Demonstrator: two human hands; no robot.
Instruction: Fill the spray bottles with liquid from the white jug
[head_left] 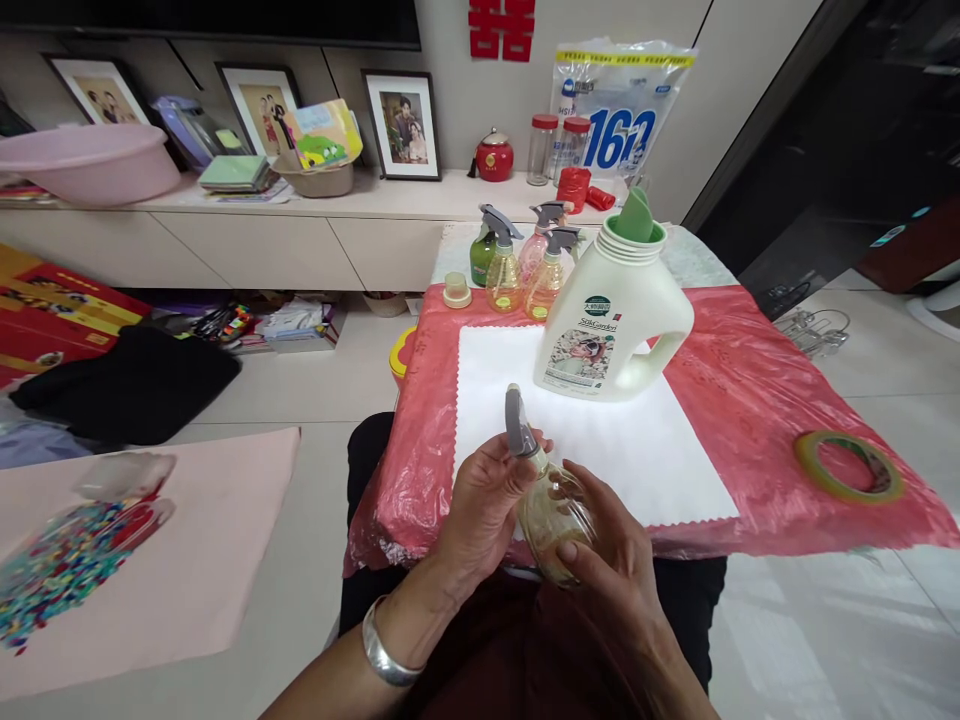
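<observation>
A clear yellowish spray bottle [551, 515] with a grey trigger head [517, 422] is held tilted over my lap, close to the table's front edge. My left hand [491, 490] pinches the bottle at the collar of the trigger head. Wrapped round the bottle's body is my right hand [619, 555], its thumb on the near side. Whether the head is screwed tight I cannot tell. Just beyond, a large white detergent jug [637, 305] stands upright on a white scalloped cloth [487, 400], with a green spout [636, 218] in its mouth.
Behind the jug stand several spray bottles [504, 275] and a small pale cap [456, 290]. A roll of tape [847, 466] lies on the red plastic cover [720, 340] at right. Colourful small pieces [60, 560] lie on a pink sheet [217, 560] at left.
</observation>
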